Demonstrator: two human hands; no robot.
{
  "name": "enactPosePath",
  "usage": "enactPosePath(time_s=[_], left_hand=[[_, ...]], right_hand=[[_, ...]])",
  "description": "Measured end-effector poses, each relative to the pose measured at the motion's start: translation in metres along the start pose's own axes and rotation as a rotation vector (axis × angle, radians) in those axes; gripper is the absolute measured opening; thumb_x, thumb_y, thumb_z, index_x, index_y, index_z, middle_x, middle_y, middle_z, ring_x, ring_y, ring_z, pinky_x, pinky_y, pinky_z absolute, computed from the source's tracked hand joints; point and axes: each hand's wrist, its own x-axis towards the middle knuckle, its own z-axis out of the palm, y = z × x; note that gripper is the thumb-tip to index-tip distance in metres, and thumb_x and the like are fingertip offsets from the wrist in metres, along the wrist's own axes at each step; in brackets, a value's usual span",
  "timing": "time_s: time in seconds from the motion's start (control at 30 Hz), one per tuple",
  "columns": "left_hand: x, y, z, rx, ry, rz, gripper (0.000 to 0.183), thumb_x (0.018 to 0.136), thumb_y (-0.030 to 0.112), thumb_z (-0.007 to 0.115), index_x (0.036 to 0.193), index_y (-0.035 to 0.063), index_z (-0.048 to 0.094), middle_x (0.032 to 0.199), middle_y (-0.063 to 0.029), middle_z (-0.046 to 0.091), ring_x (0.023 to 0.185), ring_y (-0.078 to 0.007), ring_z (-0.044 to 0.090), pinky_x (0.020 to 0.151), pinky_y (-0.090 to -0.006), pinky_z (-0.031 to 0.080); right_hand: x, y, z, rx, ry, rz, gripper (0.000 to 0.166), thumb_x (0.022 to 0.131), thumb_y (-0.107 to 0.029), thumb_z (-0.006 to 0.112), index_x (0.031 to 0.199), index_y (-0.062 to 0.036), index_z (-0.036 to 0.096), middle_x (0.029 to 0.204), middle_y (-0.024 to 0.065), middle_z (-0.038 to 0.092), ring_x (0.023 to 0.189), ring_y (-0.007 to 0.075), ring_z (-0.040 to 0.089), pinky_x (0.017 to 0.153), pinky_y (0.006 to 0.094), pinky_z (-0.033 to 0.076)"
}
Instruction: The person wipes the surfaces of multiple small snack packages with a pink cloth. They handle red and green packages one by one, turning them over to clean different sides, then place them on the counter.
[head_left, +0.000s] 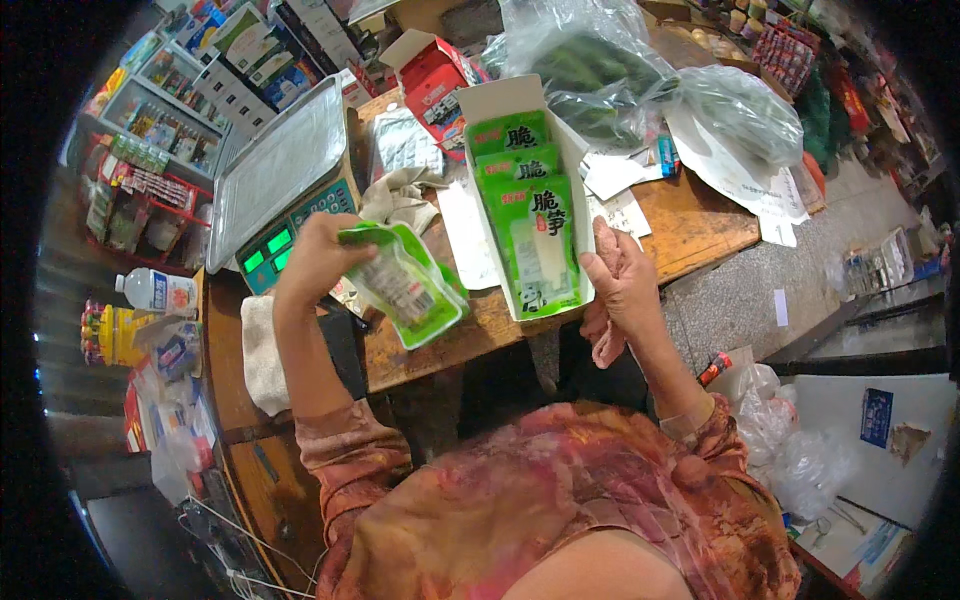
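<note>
My left hand (319, 259) grips the top corner of a green and clear snack pouch (409, 289), its printed back turned up, with more green packaging showing behind it. The pouch hangs over the front edge of the wooden table. An open white carton (506, 292) stands to its right, with several green pouches (532, 232) in it, overlapping in a row. My right hand (621, 281) is at the carton's right side and holds a crumpled pink cloth (602, 341) that hangs past the table edge.
A digital scale (281, 172) with a metal pan stands at the left. Behind the carton are an open red box (439, 94) and plastic bags of green vegetables (592, 71). A grey cloth (401, 195) lies near the scale, a white cloth (262, 356) by my left forearm. A bottle (157, 291) is farther left.
</note>
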Motion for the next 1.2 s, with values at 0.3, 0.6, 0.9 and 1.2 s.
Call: enactPosePath(time_s=[0.3, 0.6, 0.9, 1.2], left_hand=[[0.048, -0.025, 0.035, 0.299, 0.146, -0.064, 0.041, 0.071, 0.011, 0.079, 0.111, 0.0049, 0.070, 0.094, -0.0156, 0.072, 0.085, -0.0286, 0.069, 0.079, -0.0398, 0.052], [0.027, 0.101, 0.068, 0.247, 0.624, 0.593, 0.033, 0.073, 0.007, 0.077, 0.105, 0.0066, 0.067, 0.106, -0.0135, 0.066, 0.101, -0.0324, 0.062, 0.088, -0.0427, 0.050], [0.073, 0.122, 0.107, 0.626, 0.575, 0.580, 0.044, 0.070, 0.013, 0.079, 0.107, 0.0029, 0.058, 0.107, -0.0141, 0.058, 0.104, -0.0333, 0.056, 0.091, -0.0431, 0.044], [0.093, 0.124, 0.120, 0.439, 0.816, 0.687, 0.012, 0.080, 0.012, 0.055, 0.084, 0.0049, 0.064, 0.090, -0.0144, 0.061, 0.092, -0.0290, 0.057, 0.084, -0.0433, 0.043]], right_hand=[[-0.002, -0.011, -0.002, -0.050, -0.015, -0.032, 0.053, 0.086, -0.034, 0.074, 0.120, 0.0029, 0.058, 0.095, 0.0101, 0.065, 0.085, 0.0155, 0.061, 0.077, 0.0312, 0.051], [-0.006, -0.024, -0.001, -0.056, -0.007, -0.025, 0.050, 0.083, -0.035, 0.073, 0.114, 0.0022, 0.060, 0.094, 0.0154, 0.064, 0.087, 0.0207, 0.062, 0.080, 0.0353, 0.049], [-0.005, -0.024, 0.004, -0.141, 0.025, -0.094, 0.049, 0.084, -0.034, 0.069, 0.118, 0.0003, 0.061, 0.096, 0.0176, 0.064, 0.089, 0.0268, 0.063, 0.082, 0.0374, 0.049], [0.004, 0.001, 0.006, 0.057, -0.039, -0.143, 0.046, 0.089, -0.026, 0.063, 0.121, 0.0056, 0.059, 0.106, 0.0159, 0.065, 0.096, 0.0231, 0.061, 0.087, 0.0357, 0.048]])
